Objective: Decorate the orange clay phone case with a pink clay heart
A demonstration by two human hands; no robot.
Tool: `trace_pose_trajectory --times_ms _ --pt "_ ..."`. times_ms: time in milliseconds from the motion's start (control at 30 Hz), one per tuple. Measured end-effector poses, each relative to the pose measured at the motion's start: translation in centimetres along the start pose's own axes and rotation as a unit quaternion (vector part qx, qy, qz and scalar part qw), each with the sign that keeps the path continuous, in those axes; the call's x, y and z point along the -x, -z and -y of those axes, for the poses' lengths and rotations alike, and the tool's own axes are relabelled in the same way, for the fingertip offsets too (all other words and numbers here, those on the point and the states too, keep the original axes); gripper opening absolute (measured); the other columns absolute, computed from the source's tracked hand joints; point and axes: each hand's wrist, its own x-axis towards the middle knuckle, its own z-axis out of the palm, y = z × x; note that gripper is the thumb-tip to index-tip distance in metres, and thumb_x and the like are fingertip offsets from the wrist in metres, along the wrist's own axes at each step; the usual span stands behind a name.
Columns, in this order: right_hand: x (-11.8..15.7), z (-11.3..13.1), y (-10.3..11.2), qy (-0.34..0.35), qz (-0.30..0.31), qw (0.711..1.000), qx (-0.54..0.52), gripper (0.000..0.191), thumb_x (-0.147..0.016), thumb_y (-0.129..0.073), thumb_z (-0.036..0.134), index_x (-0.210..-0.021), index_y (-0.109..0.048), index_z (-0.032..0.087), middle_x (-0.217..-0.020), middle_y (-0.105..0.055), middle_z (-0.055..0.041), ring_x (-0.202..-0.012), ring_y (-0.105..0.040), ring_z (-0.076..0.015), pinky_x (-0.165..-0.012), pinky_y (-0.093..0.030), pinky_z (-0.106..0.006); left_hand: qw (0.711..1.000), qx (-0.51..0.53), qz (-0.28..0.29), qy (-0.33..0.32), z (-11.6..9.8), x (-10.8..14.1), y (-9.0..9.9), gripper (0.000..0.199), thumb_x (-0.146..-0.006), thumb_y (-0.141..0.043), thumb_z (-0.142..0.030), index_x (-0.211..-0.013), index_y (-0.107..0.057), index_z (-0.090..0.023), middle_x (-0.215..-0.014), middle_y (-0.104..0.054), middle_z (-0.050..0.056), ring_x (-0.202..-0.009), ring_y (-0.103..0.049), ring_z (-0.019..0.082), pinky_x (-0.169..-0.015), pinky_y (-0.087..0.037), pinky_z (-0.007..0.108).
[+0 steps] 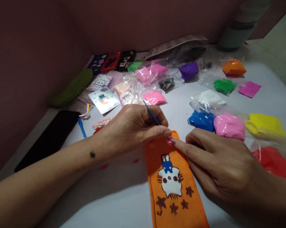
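Observation:
A thin blue stick tool [152,113] is pinched between the thumb and fingers of my left hand [135,125]. Its lower tip meets a small pink clay piece [169,141] near the far end of an orange clay-covered panel [192,209]. From the right, my right hand [219,161] reaches in with its index finger stretched out, the fingertip touching that pink piece; its other fingers are bent and hold nothing visible. Lower on the panel, a white cat figure [171,182] in blue clothes appears upside down, with several brown stars [173,208] around its head.
Bagged clay lies to the right: blue [201,120], pink [229,126], yellow [265,125] and red [273,161]. Purple clay [188,71] and orange clay [234,67] sit farther back. A black phone [50,139], shiny card [104,99] and green pouch [73,90] are at left.

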Motion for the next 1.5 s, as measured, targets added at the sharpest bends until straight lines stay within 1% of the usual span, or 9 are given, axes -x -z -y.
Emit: trace_pose_trajectory --times_ms 267,500,667,833,967,1067,1233,1400,1500 --pt "0.06 0.02 0.10 0.002 -0.003 1.000 -0.001 0.022 -0.084 -0.051 0.002 -0.093 -0.071 0.004 -0.071 -0.059 -0.0102 -0.064 -0.054 -0.0189 -0.051 -0.041 -0.031 1.000 0.022 -0.004 0.006 -0.16 -0.14 -0.38 0.009 -0.080 -0.065 -0.008 -0.072 -0.067 -0.013 -0.053 -0.054 -0.006 -0.046 -0.045 0.004 -0.040 -0.036 0.013" --pt "0.05 -0.12 -0.02 0.005 -0.001 1.000 -0.001 0.021 -0.084 -0.052 0.003 -0.092 -0.072 0.004 -0.068 -0.057 -0.0090 -0.061 -0.051 -0.0179 -0.048 -0.040 -0.030 1.000 -0.017 -0.009 -0.010 0.24 -0.10 -0.19 0.008 -0.081 -0.064 -0.012 -0.074 -0.067 -0.012 -0.055 -0.054 -0.005 -0.049 -0.046 0.005 -0.042 -0.037 0.015" --pt "0.00 -0.15 0.02 0.009 -0.002 1.000 0.015 0.021 -0.087 -0.053 0.005 -0.095 -0.072 0.002 -0.067 -0.058 -0.0100 -0.061 -0.051 -0.0185 -0.048 -0.038 -0.031 0.999 -0.035 -0.013 -0.011 0.13 -0.08 0.07 0.007 -0.082 -0.065 -0.016 -0.076 -0.067 -0.014 -0.052 -0.053 -0.005 -0.047 -0.047 0.006 -0.041 -0.038 0.017" --pt "-0.13 -0.14 0.17 0.016 0.001 1.000 0.015 0.021 -0.088 -0.052 0.007 -0.093 -0.072 0.002 -0.072 -0.061 -0.0133 -0.061 -0.052 -0.0183 -0.046 -0.034 -0.030 0.999 -0.041 -0.011 -0.014 -0.05 0.01 0.04 0.008 -0.082 -0.064 -0.015 -0.076 -0.067 -0.013 -0.054 -0.053 -0.004 -0.049 -0.047 0.006 -0.041 -0.037 0.017" --pt "-0.07 -0.17 0.13 0.013 0.001 1.000 0.025 0.021 -0.088 -0.052 0.007 -0.094 -0.071 0.004 -0.072 -0.061 -0.0118 -0.059 -0.050 -0.0170 -0.045 -0.033 -0.029 0.999 -0.038 -0.013 -0.028 -0.17 0.11 0.05 0.008 -0.083 -0.064 -0.014 -0.075 -0.066 -0.012 -0.056 -0.054 -0.005 -0.050 -0.046 0.005 -0.042 -0.037 0.015" --pt "-0.02 -0.20 0.13 0.012 0.008 1.000 0.015 0.020 -0.088 -0.052 0.008 -0.093 -0.071 0.004 -0.075 -0.062 -0.0133 -0.061 -0.052 -0.0182 -0.045 -0.034 -0.029 0.999 -0.038 -0.001 -0.030 -0.18 0.05 0.04 0.008 -0.083 -0.063 -0.015 -0.076 -0.066 -0.011 -0.058 -0.055 -0.004 -0.051 -0.048 0.005 -0.044 -0.039 0.015" --pt "-0.01 -0.14 0.17 0.015 0.008 1.000 0.018 0.023 -0.088 -0.051 0.007 -0.099 -0.071 0.002 -0.073 -0.060 -0.0124 -0.060 -0.051 -0.0179 -0.046 -0.033 -0.030 0.998 -0.054 -0.018 -0.038 -0.18 0.02 -0.02 0.009 -0.082 -0.062 -0.017 -0.077 -0.067 -0.011 -0.060 -0.059 -0.003 -0.053 -0.051 0.007 -0.045 -0.041 0.016" --pt "0.01 -0.12 0.07 0.011 0.009 1.000 0.013 0.019 -0.088 -0.052 0.008 -0.090 -0.070 0.005 -0.073 -0.058 -0.0110 -0.061 -0.050 -0.0171 -0.047 -0.034 -0.029 0.998 -0.054 -0.012 -0.039 -0.15 0.09 -0.13 0.009 -0.082 -0.061 -0.018 -0.080 -0.067 -0.011 -0.066 -0.066 0.001 -0.059 -0.062 0.012 -0.051 -0.048 0.020" --pt "-0.04 -0.15 0.03 0.015 0.010 1.000 0.010 0.018 -0.088 -0.052 0.007 -0.089 -0.070 0.005 -0.073 -0.058 -0.0113 -0.062 -0.050 -0.0173 -0.047 -0.034 -0.029 0.997 -0.055 -0.015 -0.051 -0.02 -0.02 -0.12 0.009 -0.081 -0.061 -0.018 -0.080 -0.067 -0.011 -0.066 -0.067 0.000 -0.059 -0.062 0.012 -0.052 -0.048 0.020"
